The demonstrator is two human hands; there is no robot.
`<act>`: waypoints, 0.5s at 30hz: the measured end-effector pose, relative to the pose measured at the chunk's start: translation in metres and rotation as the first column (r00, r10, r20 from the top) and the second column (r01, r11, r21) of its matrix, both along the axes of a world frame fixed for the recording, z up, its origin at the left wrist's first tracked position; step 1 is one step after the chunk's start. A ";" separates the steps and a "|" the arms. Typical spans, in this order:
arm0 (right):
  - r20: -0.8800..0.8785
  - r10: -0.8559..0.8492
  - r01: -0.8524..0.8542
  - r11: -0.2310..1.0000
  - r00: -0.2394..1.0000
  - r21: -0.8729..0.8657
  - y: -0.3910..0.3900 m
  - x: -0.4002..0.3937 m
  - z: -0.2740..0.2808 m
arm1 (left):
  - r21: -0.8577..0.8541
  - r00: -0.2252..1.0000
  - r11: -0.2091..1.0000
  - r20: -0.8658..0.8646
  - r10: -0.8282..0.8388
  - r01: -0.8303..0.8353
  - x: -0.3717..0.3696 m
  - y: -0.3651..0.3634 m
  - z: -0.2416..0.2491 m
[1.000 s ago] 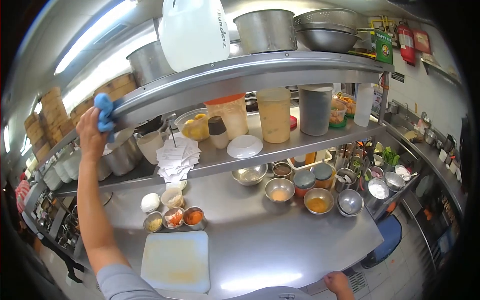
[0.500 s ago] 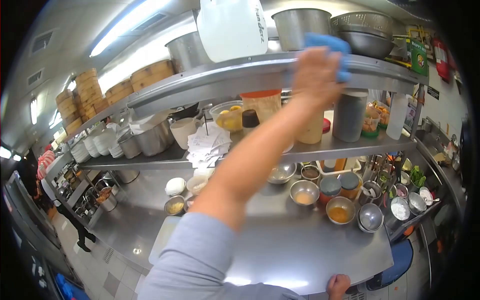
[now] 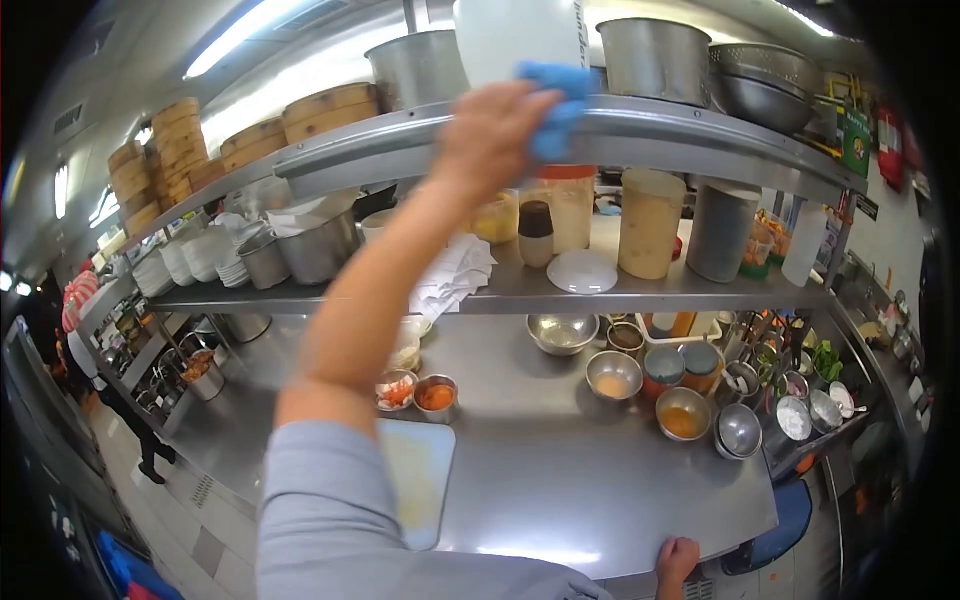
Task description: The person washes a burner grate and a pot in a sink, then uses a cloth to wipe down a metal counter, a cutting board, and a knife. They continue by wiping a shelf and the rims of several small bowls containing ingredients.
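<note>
My left hand [image 3: 490, 135] is raised to the upper shelf [image 3: 640, 122], its fingers closed on a blue cloth [image 3: 558, 108] that lies against the shelf's metal front edge. Just above the cloth stands a large white plastic container [image 3: 515, 40]. My right hand [image 3: 678, 562] is low at the right, curled into a fist at the front edge of the steel table [image 3: 600, 490], with nothing visible in it. Below my left forearm, a stack of paper slips [image 3: 455, 272] hangs over the middle shelf [image 3: 600, 300].
Steamers [image 3: 330, 112], pots [image 3: 655, 60] and colanders [image 3: 765, 70] line the upper shelf. Tubs [image 3: 652, 225] and bowls [image 3: 200, 255] fill the middle one. Metal bowls [image 3: 683, 413] and a cutting board [image 3: 425, 480] are on the table. A person [image 3: 130, 420] stands far left.
My left hand and the blue cloth have moved left along the upper shelf's edge. The view has shifted slightly, and more of the cutting board shows. My right hand remains a fist.
</note>
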State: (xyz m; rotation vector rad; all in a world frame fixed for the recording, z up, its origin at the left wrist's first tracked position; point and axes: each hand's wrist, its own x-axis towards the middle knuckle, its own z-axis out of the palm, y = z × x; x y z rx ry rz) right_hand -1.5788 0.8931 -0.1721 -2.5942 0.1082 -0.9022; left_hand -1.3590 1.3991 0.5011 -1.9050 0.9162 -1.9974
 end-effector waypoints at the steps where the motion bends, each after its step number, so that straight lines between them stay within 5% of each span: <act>1: -0.009 -0.020 0.020 1.000 1.000 0.006 0.001 0.000 -0.003 | 0.006 0.998 0.998 0.007 0.068 -0.068 -0.019 0.055 -0.001; 7: -0.001 -0.051 0.051 0.999 0.999 -0.001 0.004 -0.002 -0.004 | -0.013 0.865 0.881 -0.198 0.461 -0.473 -0.144 0.290 0.020; 9: 0.041 -0.063 0.062 0.998 0.997 0.018 0.008 -0.003 -0.005 | -0.057 0.782 0.847 -0.422 0.459 -0.529 -0.173 0.299 0.039; 13: 0.006 -0.077 0.077 0.997 0.997 0.014 0.010 -0.006 0.003 | -0.191 0.910 0.902 -0.236 0.341 -0.388 -0.190 0.262 0.068; 15: 0.021 -0.089 0.088 0.996 0.996 0.019 0.010 -0.005 -0.004 | -0.330 0.856 0.867 -0.484 0.183 -0.372 -0.161 0.235 0.060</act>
